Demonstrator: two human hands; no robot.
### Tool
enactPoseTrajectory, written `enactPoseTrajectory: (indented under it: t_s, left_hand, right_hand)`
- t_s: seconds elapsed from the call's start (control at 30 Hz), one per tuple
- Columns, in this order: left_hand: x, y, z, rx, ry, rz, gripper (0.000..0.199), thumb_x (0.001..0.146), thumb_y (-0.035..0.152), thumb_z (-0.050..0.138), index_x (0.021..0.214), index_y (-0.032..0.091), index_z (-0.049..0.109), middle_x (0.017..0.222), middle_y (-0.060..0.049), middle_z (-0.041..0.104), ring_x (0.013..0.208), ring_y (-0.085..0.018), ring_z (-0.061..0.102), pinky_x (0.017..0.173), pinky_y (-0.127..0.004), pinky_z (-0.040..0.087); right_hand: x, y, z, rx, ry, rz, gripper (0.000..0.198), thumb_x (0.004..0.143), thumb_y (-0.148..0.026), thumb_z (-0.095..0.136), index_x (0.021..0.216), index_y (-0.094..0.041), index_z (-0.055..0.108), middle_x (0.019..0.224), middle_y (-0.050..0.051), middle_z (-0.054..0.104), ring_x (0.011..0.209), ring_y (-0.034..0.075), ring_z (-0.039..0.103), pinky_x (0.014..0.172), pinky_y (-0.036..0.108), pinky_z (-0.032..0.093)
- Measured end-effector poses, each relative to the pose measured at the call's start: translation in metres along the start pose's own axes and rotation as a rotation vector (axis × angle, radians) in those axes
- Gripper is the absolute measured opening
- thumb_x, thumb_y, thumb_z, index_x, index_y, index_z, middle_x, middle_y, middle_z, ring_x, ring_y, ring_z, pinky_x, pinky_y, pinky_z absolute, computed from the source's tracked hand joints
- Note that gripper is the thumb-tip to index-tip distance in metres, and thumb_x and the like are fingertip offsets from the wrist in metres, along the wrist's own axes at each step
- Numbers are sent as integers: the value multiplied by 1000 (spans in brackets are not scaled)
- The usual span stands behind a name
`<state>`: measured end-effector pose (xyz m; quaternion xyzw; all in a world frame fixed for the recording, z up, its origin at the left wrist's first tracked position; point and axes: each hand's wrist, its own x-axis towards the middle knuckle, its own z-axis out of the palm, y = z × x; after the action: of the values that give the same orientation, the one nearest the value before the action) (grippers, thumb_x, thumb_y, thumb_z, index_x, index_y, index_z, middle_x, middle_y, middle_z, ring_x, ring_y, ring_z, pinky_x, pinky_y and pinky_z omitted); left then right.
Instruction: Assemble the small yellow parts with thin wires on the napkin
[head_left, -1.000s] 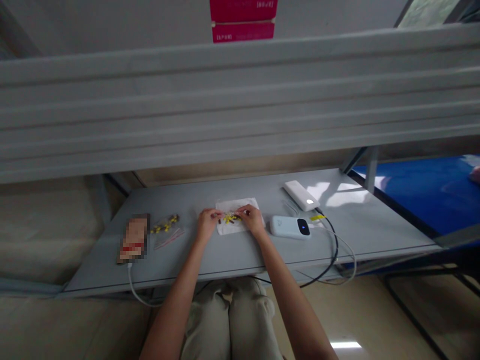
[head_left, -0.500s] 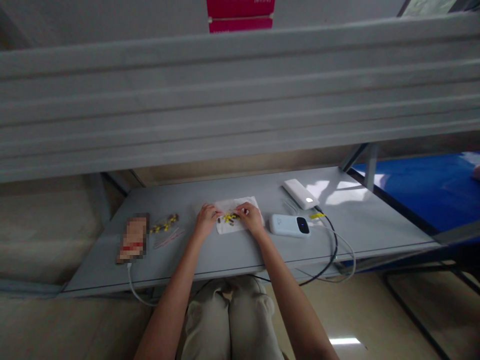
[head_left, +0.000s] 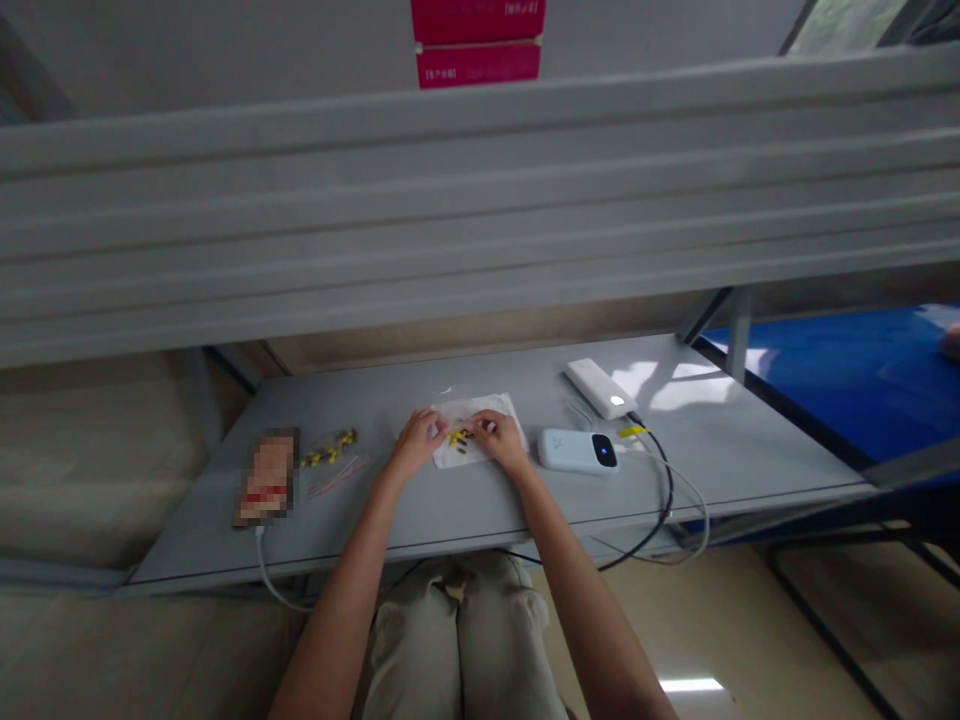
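A white tissue [head_left: 495, 404] lies on the grey table with several small yellow and dark pieces [head_left: 459, 438] loosely piled on it. My left hand [head_left: 418, 440] is at the tissue's left side, its thumb and fingers closed on what looks like a clear plastic bag [head_left: 448, 391], of which only a faint glint shows. From the right, my right hand [head_left: 499, 435] reaches over the tissue with thumb and fingertips pinched together beside the pieces. What sits in that pinch is too small to tell.
Left of my hands lie a clear bag of yellow and dark pieces [head_left: 330, 448], clear bags with a red strip [head_left: 341, 476] and a blurred-out phone-like object [head_left: 268, 478] on a cable. To the right are a light-blue power bank [head_left: 570, 451] and a white one [head_left: 598, 386]. A grey shelf beam [head_left: 480, 210] crosses above.
My left hand has turned slightly, and a clear glint now shows above its fingers. My right hand stays pinched in nearly the same place. The view has tipped up slightly.
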<state>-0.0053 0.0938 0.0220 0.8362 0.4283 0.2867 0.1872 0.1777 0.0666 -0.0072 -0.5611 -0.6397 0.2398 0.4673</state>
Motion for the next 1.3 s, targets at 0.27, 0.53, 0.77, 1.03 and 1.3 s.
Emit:
enactPoseTrajectory:
  t_s: [0.27,0.53,0.77,1.03,1.3]
  left_hand:
    - [0,-3,13,-68,31,-150,5,72,17,61,73,16,65,70,-2,63,63,-12,53,64,-25,43]
    - [-6,4,18,26,80,-90,5,75,20,59,77,19,63,79,-3,63,81,-17,57,79,-31,44]
    - [-10,-2,9,-181,91,-200,23,81,32,48,77,16,65,74,-3,65,70,-15,58,66,-24,44]
    - [-20,-34,-38,-68,415,-395,35,81,41,42,72,15,62,69,-4,64,66,-16,58,66,-26,43]
    - [-49,40,2,156,100,126,38,79,39,52,112,19,52,113,-9,58,107,-23,50,93,-38,39]
  right_hand:
    - [-2,-4,3,-6,-88,-35,19,73,-33,59,80,-19,69,71,1,66,60,12,53,58,22,37]
    - [-2,1,6,-36,-111,-53,18,73,-31,58,76,-17,68,66,1,65,59,12,52,56,21,35]
    - [-8,-17,1,73,-80,-10,23,78,-34,53,82,-17,67,71,2,65,60,12,52,57,21,36]
    - [-85,-46,-31,255,327,217,31,85,-40,43,83,-18,64,67,2,63,52,11,51,52,22,39]
    - [-53,-53,-1,59,273,244,25,86,-30,46,91,-16,66,86,6,69,74,16,61,73,27,45]
